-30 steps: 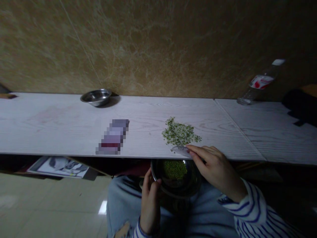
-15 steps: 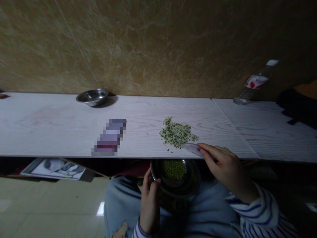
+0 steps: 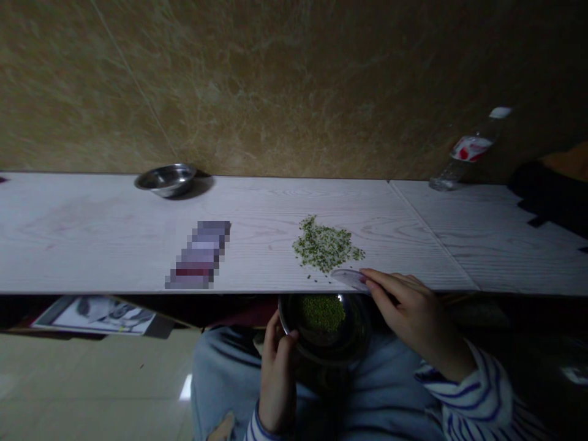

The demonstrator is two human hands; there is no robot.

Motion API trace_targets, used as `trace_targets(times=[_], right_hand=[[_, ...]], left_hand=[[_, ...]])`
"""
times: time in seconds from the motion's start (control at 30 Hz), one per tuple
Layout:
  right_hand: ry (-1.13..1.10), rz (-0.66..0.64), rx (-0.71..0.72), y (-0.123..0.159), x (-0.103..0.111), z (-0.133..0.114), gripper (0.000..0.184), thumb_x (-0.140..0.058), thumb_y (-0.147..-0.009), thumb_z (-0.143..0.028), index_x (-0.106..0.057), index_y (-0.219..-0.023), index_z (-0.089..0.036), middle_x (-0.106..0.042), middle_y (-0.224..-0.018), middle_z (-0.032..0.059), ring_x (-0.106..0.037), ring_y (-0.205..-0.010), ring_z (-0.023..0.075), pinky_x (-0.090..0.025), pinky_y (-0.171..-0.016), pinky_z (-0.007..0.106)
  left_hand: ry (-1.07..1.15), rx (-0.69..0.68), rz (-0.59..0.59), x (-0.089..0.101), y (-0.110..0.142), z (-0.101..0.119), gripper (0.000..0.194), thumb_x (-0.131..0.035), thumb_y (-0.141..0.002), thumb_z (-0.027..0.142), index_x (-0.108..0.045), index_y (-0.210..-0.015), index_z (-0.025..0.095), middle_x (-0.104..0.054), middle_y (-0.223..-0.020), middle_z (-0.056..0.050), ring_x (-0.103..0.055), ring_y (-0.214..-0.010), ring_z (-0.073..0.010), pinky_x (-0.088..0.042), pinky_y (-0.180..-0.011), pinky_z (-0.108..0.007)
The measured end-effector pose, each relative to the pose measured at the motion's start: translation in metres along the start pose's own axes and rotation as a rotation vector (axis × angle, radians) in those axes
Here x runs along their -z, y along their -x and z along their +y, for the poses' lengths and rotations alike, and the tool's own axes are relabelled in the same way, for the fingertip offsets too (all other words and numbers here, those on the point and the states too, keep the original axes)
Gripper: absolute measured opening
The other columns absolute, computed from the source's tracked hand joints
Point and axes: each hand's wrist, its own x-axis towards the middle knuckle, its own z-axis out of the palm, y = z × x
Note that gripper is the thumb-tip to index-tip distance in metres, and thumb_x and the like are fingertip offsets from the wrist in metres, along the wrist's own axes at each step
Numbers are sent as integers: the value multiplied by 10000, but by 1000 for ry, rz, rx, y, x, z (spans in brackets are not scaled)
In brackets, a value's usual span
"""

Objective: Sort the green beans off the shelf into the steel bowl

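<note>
My left hand (image 3: 278, 366) grips the left rim of a metal bowl (image 3: 342, 351), which sits over my lap just below the table's front edge. Small green beans (image 3: 323, 312) cover part of the bowl's bottom. Between the thumb and fingers of my right hand (image 3: 407, 309) is a thin, clear, oval plastic piece (image 3: 351, 278); its exact kind is not plain. It rests low over the tabletop near the edge. Just beyond it lies a loose spread of green beans (image 3: 324, 245), with a few strays close to the edge.
A second metal bowl (image 3: 165, 182) stands at the back left by the wall. A blurred-out flat purple item (image 3: 199, 254) lies left of the beans. At the back right are a clear bottle (image 3: 468, 150) and a dark object (image 3: 546, 190). Below, a shelf holds a printed box (image 3: 98, 313).
My right hand moved right with the plastic piece, away from the beans, then slightly back left. My left hand stays on the bowl. The view has shifted a little to the right.
</note>
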Motion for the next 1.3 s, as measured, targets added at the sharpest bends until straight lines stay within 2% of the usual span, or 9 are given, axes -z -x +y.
trace_targets(times=[0.4,0.57,0.8,0.93,1.1,1.3], right_hand=[[-33,-51,-13,-10,-7,-16,266,-513,-986,-154,-740,-1125,-147,-813,-1003,109,-775,-847,244,-613,-773,392],[-60,-60,-34,-15,-15,-21,269,-512,-987,-159,-739,-1129,-185,-813,-1022,96,-775,-865,234,-617,-802,384],[-132,-109,-24,-24,-23,-24,266,-522,-984,-142,-723,-1154,-172,-811,-1022,88,-765,-878,231,-600,-823,404],[-184,-157,24,-23,-19,-29,270,-523,-985,-124,-716,-1164,-182,-805,-1019,77,-752,-886,217,-579,-826,394],[-208,-163,67,-18,-8,-28,264,-517,-992,-136,-732,-1126,-210,-802,-896,48,-740,-789,190,-566,-744,341],[-172,-72,6,-16,-4,-15,264,-533,-986,-165,-734,-1147,-222,-811,-1003,61,-758,-872,206,-587,-790,358]], left_hand=[[18,3,2,-6,4,4,481,-662,-823,321,-626,-1296,238,-658,-1375,-80,-586,-1286,-275,-437,-1100,-417],[38,-8,-13,-7,3,4,467,-668,-817,305,-650,-1279,243,-666,-1370,-76,-607,-1261,-275,-444,-1094,-420],[34,-6,-7,-3,1,4,481,-668,-833,327,-638,-1308,256,-664,-1367,-80,-601,-1274,-284,-480,-1053,-406],[41,7,0,-2,2,5,508,-656,-852,330,-599,-1351,259,-626,-1407,-86,-581,-1290,-297,-492,-1031,-407],[56,10,-20,-1,1,5,493,-649,-858,330,-598,-1344,261,-611,-1430,-81,-573,-1298,-291,-488,-1035,-391],[32,-17,-10,0,-1,3,527,-679,-835,337,-606,-1351,259,-640,-1401,-88,-578,-1298,-290,-434,-1095,-417]])
